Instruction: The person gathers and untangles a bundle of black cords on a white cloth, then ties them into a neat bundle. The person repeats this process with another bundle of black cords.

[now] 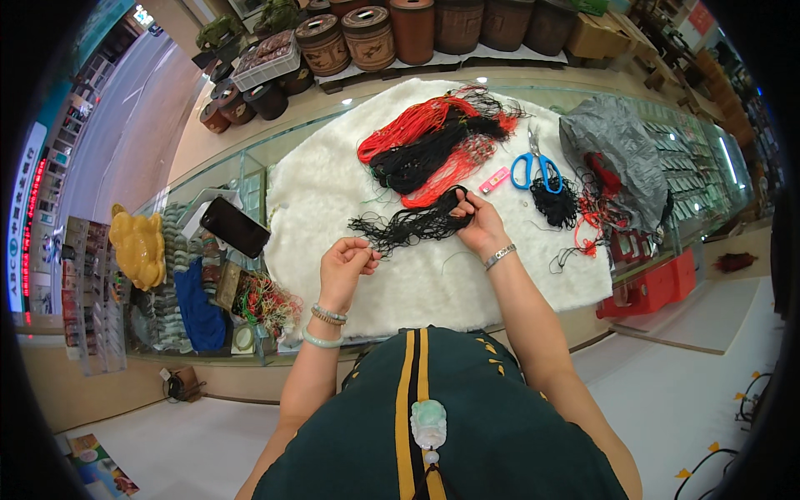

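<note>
My right hand (pixel 478 224) grips one end of a bundle of thin black cords (pixel 422 219) above a white plush cloth (pixel 387 300). At the bundle's loose left end, my left hand (pixel 350 259) pinches thumb against forefinger; a fine cord tip seems to be between them. Beyond lie red cords (pixel 406 131) and black cords (pixel 419 159) in long hanks. Blue-handled scissors (pixel 534 165), blades pointing away and slightly apart, rest right of a pink lighter-like item (pixel 494 180). A small black cord heap (pixel 554 203) touches the scissors' handles.
A grey plastic bag (pixel 615 150) with tangled red and black cords stands at the right. On the glass counter at left are a black phone (pixel 235 227), a tray of colourful cords (pixel 265 303), a blue cloth (pixel 200 306) and a yellow figurine (pixel 139 249). Lidded pots (pixel 369 39) line the far side.
</note>
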A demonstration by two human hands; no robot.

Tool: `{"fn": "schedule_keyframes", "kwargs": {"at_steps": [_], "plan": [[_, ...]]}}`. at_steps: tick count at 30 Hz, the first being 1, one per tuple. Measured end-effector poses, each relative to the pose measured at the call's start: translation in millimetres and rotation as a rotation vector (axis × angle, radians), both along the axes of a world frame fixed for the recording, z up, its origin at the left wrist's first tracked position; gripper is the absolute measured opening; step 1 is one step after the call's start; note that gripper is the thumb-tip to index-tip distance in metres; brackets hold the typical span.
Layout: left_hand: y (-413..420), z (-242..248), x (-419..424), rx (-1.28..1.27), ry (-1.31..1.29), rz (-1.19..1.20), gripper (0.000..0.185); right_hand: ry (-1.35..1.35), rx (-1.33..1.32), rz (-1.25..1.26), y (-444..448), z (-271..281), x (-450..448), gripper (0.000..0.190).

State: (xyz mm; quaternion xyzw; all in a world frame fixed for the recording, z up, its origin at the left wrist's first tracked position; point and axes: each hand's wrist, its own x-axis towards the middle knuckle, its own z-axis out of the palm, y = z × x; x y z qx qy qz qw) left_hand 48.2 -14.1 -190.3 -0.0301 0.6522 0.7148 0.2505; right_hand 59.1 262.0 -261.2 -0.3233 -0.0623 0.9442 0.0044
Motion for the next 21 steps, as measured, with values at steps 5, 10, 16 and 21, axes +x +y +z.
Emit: {"fn": "schedule_keyframes", "kwargs": {"at_steps": [5,10,16,21], "plan": [[-10.1,3.8,1.4,-0.045,-0.080,-0.100,0.026,0.006,0.002,0.005,-0.1,1.3,1.2,0.020],[-22.7,1.7,13.0,-0.124,-0.081,-0.235,0.033,0.001,0.040,0.068,-0.2,9.4,5.6,0.020],[-32.1,-16.3,43.2,-0.195,-0.020,-0.294,0.029,0.010,0.656,0.380,5.3,26.8,26.2,0.022],[-32.3,-32.2,61.1,-0.245,0.050,-0.255,0.027,-0.050,1.142,0.482,7.8,30.1,37.8,0.025]]}}
